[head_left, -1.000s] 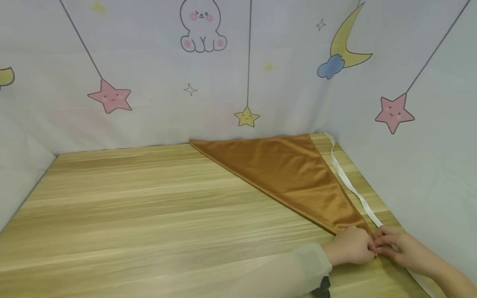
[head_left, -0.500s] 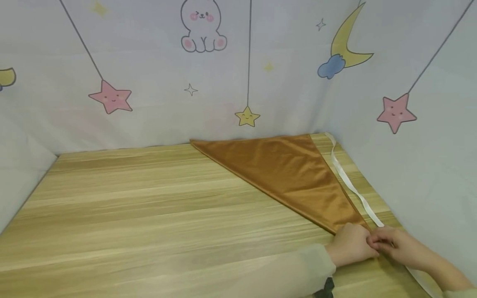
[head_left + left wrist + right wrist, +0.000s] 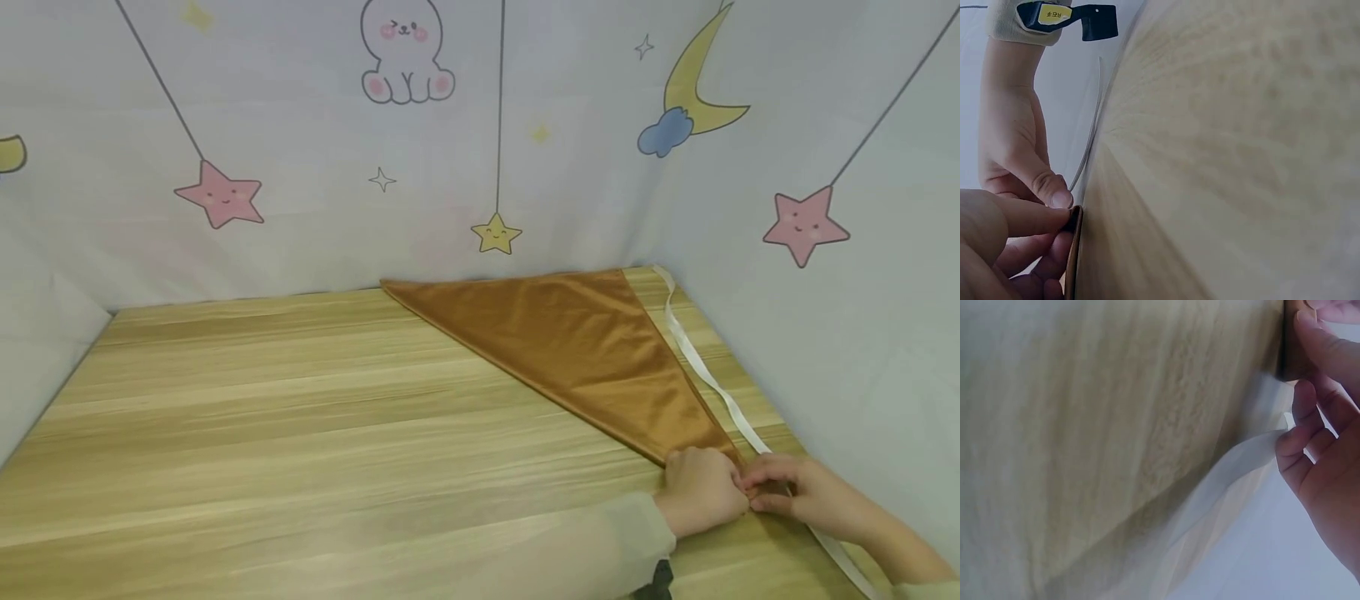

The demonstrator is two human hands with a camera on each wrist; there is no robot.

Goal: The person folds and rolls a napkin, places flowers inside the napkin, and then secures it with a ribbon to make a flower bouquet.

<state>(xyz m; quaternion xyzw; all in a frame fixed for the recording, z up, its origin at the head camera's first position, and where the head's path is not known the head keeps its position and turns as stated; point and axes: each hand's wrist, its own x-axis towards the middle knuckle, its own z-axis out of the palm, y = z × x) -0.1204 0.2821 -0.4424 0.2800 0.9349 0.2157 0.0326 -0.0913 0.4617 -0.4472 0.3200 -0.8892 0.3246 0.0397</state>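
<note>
A brown satin cloth, folded to a triangle, lies flat at the right of the table, one long point towards me. At that near point my left hand pinches the cloth's corner, fingers curled. My right hand meets it from the right, thumb and fingertips pinching the same corner; in the right wrist view its thumb lies against the brown fabric. The left wrist view has the folded edge upright between the fingers. A white ribbon runs beside the cloth and passes beneath my right hand.
The wood-grain table extends left of the cloth. White fabric walls printed with stars, a moon and an animal stand behind and at both sides. Sleeves cover the forearms, and a black strap shows at a wrist.
Both hands have shifted slightly at the cloth's near corner, and my right fingertips have moved a little to the left. The rest of the cloth and the ribbon's far part lie as before.
</note>
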